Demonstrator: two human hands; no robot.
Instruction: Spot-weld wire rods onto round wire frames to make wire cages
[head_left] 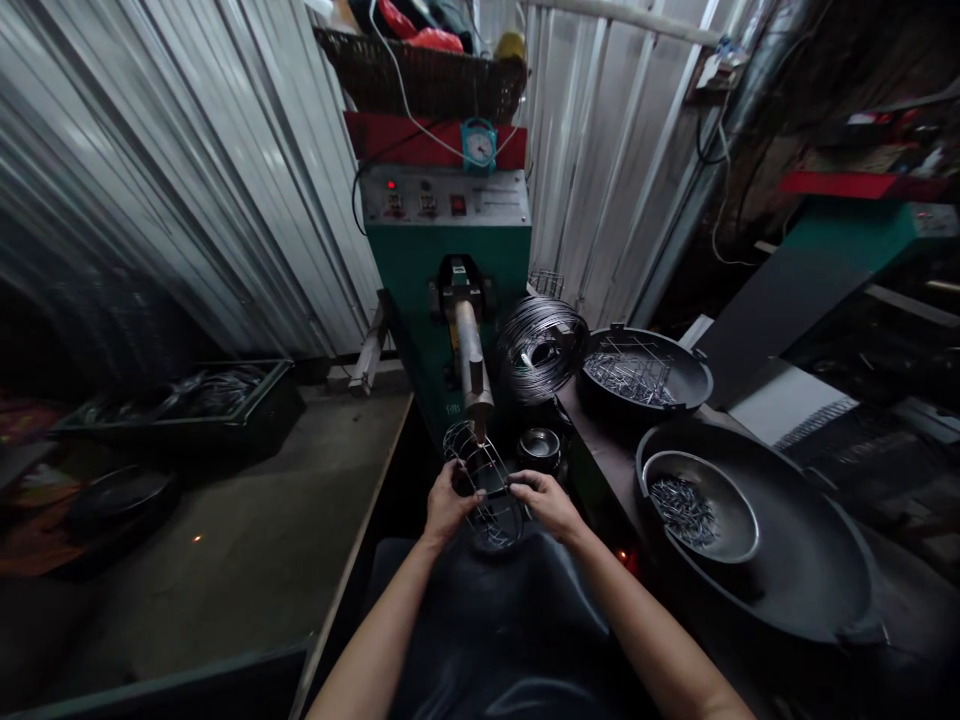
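Observation:
Between my two hands is a round wire frame [491, 525], like a small cage, under the tip of the green welding machine's metal arm [471, 365]. My left hand [451, 500] grips the frame's left side with bent fingers. On its right side my right hand [546, 497] pinches a wire with thumb and forefinger. A faint glow shows near the electrode tip [481, 430]. Just behind my right hand stands a small round metal container [540, 445]. What lies inside the frame is too dark to make out.
To the right, a coil of wire [544, 345] hangs by the machine [412, 255]. A black pan [694, 375] contains wire pieces; a larger pan [810, 560] bears a metal bowl [739, 495] of short metal pieces. A dark green bin [281, 395] stands on the left floor.

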